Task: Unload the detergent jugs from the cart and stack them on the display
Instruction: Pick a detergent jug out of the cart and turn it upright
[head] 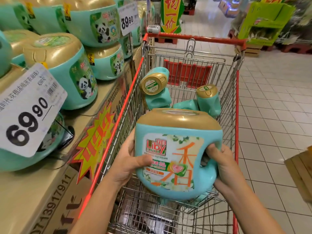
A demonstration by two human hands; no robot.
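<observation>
While both hands grip it, a teal detergent jug with a gold cap and a flowered label hangs above the near end of the shopping cart — lifted clear of the wire basket, label facing up toward the camera. The left hand presses flat against the jug's left side, thumb across the label. The right hand has its fingers hooked through the handle opening, closed around the handle.

This looks like the carry step: one jug is out and not yet placed. The next move probably calls for swinging it leftward, away from the right fingers' side, and setting it level on or beside the stacked jugs so it does not roll.

Beyond the fingers, deeper in the cart, three or so jugs lie tumbled on their sides. Left of the left fingers stands the display — a base of cardboard cartons carrying rows of matching panda-label jugs, with price cards clipped in front. Pale floor tiles stretch to the right, with other store displays far off.
</observation>
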